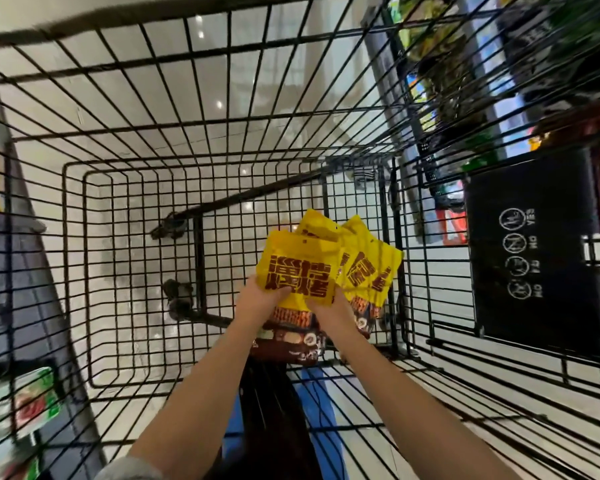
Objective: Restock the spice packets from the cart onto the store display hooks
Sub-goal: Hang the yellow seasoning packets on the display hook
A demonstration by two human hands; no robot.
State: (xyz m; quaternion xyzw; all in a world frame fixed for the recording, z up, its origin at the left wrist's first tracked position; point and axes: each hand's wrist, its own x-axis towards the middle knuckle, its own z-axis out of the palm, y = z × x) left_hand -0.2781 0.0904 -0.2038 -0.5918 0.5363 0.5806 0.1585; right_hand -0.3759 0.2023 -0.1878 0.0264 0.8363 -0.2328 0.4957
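Several yellow spice packets (302,268) with dark red lettering and brown lower halves are fanned out above the inside of a black wire shopping cart (125,174). My left hand (262,299) grips the front packet at its lower left. My right hand (329,311) holds the bunch from the lower right, with the other packets spread behind it toward the right. Both forearms reach in from the bottom of the view. The cart basket below shows only its wire floor.
A black child-seat flap with white pictograms (534,258) hangs on the cart's right side. Blurred store shelves with goods stand at upper right (465,81) and lower left (32,403). Pale tiled floor shows through the wires.
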